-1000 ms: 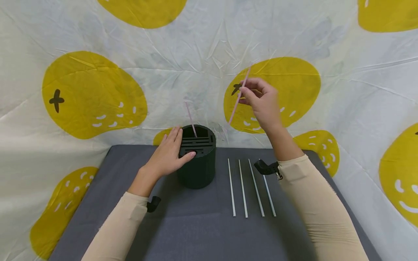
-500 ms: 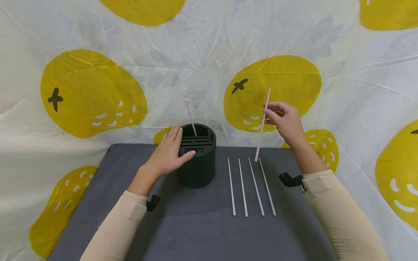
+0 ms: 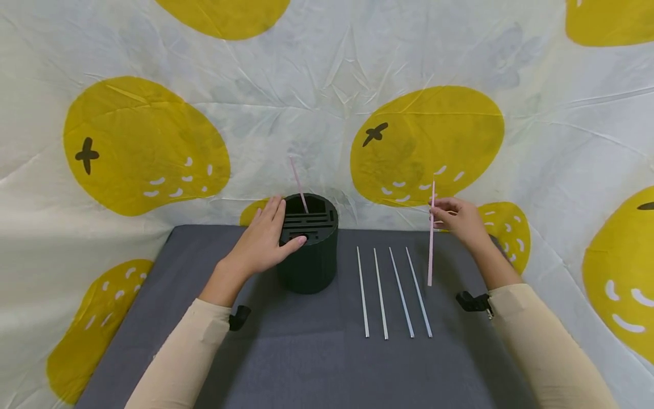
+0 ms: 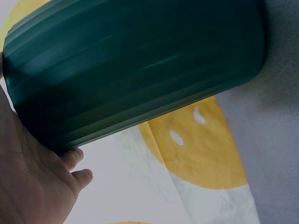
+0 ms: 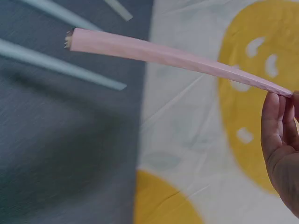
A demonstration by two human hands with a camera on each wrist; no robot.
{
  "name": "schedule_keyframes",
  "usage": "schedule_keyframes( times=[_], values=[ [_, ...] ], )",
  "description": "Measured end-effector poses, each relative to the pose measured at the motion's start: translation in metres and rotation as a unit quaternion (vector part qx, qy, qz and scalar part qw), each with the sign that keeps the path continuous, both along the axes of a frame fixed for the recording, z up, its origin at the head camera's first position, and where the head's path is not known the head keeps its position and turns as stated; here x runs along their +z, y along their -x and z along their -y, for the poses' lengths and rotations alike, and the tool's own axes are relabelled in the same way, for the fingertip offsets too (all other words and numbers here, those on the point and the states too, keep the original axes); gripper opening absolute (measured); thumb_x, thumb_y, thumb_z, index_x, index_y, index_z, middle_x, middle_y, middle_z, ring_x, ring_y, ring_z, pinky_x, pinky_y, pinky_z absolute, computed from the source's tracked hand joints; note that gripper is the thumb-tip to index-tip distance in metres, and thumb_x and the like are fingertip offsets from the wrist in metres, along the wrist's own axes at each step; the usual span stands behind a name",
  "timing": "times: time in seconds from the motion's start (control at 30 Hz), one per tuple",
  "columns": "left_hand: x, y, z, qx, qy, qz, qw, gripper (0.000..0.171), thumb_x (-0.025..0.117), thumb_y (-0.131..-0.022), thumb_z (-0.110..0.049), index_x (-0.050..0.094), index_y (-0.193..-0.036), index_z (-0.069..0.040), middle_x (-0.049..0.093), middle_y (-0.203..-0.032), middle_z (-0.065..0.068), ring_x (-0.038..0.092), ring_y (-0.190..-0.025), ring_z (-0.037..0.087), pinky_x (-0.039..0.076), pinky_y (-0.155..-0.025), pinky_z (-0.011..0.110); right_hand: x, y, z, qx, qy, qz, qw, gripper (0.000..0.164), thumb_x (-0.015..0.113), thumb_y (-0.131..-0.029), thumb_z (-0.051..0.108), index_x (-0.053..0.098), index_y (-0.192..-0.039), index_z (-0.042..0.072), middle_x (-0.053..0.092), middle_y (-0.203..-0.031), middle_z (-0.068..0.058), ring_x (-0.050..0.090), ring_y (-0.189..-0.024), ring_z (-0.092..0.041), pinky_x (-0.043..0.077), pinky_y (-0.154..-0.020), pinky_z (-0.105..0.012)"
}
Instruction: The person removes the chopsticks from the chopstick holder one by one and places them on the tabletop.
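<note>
A dark green round knife block [image 3: 308, 267] with a slotted black top stands upright at the back of the table. My left hand [image 3: 255, 244] rests against its left rim, fingers straight along the side and thumb lying across the front edge. One slim pink stick [image 3: 297, 180] leans in the block's large rear opening, its lower end hidden. My right hand [image 3: 460, 220] pinches a second pink stick [image 3: 431, 250] between thumb and fingertips near its upper part. That stick hangs almost vertical above the table's back right; the right wrist view shows its square lower end.
Several pale thin sticks [image 3: 382, 295] lie side by side on the grey table [image 3: 306, 363], right of the block. A white cloth [image 3: 286, 74] printed with yellow shapes hangs behind the table.
My right hand has moved right and down with the pink stick, which has turned from slanted to nearly vertical. The left hand and the knife block have stayed put.
</note>
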State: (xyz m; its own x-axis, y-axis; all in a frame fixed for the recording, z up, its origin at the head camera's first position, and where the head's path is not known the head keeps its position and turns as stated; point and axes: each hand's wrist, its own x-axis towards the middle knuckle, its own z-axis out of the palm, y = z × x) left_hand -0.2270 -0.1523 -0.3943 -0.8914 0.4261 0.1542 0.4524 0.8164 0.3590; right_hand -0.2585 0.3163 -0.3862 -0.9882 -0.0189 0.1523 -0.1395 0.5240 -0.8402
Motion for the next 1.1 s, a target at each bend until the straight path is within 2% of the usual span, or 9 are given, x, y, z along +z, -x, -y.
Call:
schedule_keyframes(
  times=[0.1,0.27,0.37,0.5,0.63,0.9,1.1],
  values=[
    [0.0,0.0,0.0,0.0,0.0,-0.001,1.0,0.106,0.036,-0.098,-0.078,0.005,-0.166,-0.003,-0.005,-0.175,0.012,-0.002,-0.162,0.029,0.004,-0.13,0.056,-0.018,-0.002,-0.012,0.0,-0.027,0.009,1.0,0.035,0.064,-0.104,0.017,0.064,-0.127,-0.009,0.068,-0.11,-0.026,0.071,-0.077,-0.003,0.062,-0.07,-0.024],
    [0.0,-0.001,0.001,-0.001,0.002,0.0,1.0,0.105,0.037,-0.098,-0.077,0.005,-0.166,-0.003,-0.005,-0.174,0.012,-0.002,-0.162,0.029,0.005,-0.13,0.057,-0.045,-0.005,-0.027,0.007,-0.055,0.031,0.998,0.034,0.063,-0.104,0.016,0.065,-0.125,-0.01,0.068,-0.106,-0.025,0.074,-0.078,-0.012,0.064,-0.075,-0.032],
    [-0.001,-0.002,0.001,-0.001,0.002,0.0,1.0,0.105,0.037,-0.099,-0.077,0.005,-0.166,-0.003,-0.005,-0.174,0.012,-0.002,-0.162,0.029,0.005,-0.13,0.057,-0.056,-0.009,-0.031,0.015,-0.062,0.049,0.997,0.034,0.062,-0.105,0.016,0.064,-0.127,-0.01,0.068,-0.107,-0.028,0.074,-0.082,-0.018,0.064,-0.077,-0.035],
    [-0.001,-0.002,0.002,0.0,0.002,0.0,1.0,0.105,0.037,-0.099,-0.077,0.005,-0.166,-0.003,-0.004,-0.175,0.012,-0.002,-0.162,0.029,0.005,-0.129,0.057,-0.068,-0.012,-0.035,0.02,-0.055,0.076,0.995,0.034,0.06,-0.106,0.014,0.062,-0.129,-0.011,0.066,-0.11,-0.03,0.072,-0.083,-0.017,0.064,-0.078,-0.036],
    [-0.001,-0.002,0.002,0.0,0.002,0.001,1.0,0.105,0.038,-0.099,-0.077,0.005,-0.166,-0.003,-0.005,-0.175,0.012,-0.003,-0.162,0.029,0.005,-0.13,0.057,-0.081,-0.012,-0.04,0.019,-0.03,0.104,0.994,0.037,0.061,-0.105,0.012,0.059,-0.13,-0.015,0.067,-0.108,-0.029,0.07,-0.081,-0.013,0.064,-0.077,-0.035],
    [0.0,-0.003,0.002,0.002,0.002,0.003,1.0,0.105,0.038,-0.099,-0.077,0.005,-0.166,-0.003,-0.005,-0.174,0.012,-0.003,-0.162,0.029,0.004,-0.13,0.056,-0.107,-0.014,-0.048,0.01,-0.042,0.149,0.988,0.041,0.062,-0.105,0.015,0.058,-0.135,-0.013,0.07,-0.105,-0.022,0.068,-0.082,-0.016,0.063,-0.073,-0.026],
    [0.0,-0.003,0.002,0.003,-0.001,0.005,1.0,0.106,0.037,-0.098,-0.078,0.004,-0.166,-0.004,-0.006,-0.175,0.011,-0.003,-0.162,0.029,0.003,-0.13,0.055,-0.116,-0.016,-0.046,-0.018,-0.032,0.18,0.983,0.043,0.063,-0.104,0.018,0.058,-0.135,-0.012,0.071,-0.105,-0.02,0.067,-0.081,-0.014,0.062,-0.071,-0.024]
  ],
)
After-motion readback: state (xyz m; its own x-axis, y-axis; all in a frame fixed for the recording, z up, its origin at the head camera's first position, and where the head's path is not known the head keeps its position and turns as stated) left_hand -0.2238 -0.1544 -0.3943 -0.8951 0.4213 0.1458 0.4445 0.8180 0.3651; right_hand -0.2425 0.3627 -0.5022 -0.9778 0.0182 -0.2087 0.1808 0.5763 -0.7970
